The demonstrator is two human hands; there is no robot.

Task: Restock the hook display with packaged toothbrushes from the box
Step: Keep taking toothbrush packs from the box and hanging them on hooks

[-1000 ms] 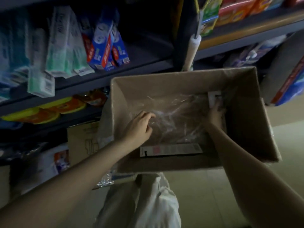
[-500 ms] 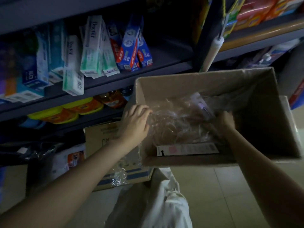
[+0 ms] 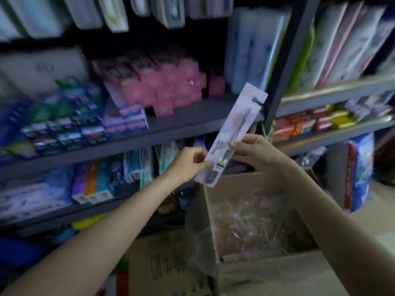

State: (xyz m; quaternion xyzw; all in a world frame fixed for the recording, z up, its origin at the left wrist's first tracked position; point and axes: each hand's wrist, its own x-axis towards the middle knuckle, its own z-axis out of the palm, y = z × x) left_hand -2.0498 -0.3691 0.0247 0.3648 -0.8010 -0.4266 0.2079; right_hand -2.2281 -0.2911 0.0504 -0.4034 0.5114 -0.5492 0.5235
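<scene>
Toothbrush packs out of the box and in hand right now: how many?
1: the toothbrush pack is gripped by both left hand and right hand, above the box. More may lie hidden inside.

toothbrush pack (image 3: 232,133): glossy clear plastic over printed card. box (image 3: 275,272): matt brown cardboard, crinkled shiny plastic film (image 3: 241,221) inside. shelf (image 3: 175,129): smooth matt grey, looks like painted metal.

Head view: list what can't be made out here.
- Hook display: no hooks discernible; upper hanging packs cut by the top edge, blurred.
- Box contents: crumpled clear wrap and dimness hide any count.
- Toothbrush pack: small print unreadable; left hand and right hand cover its lower edges.
</scene>
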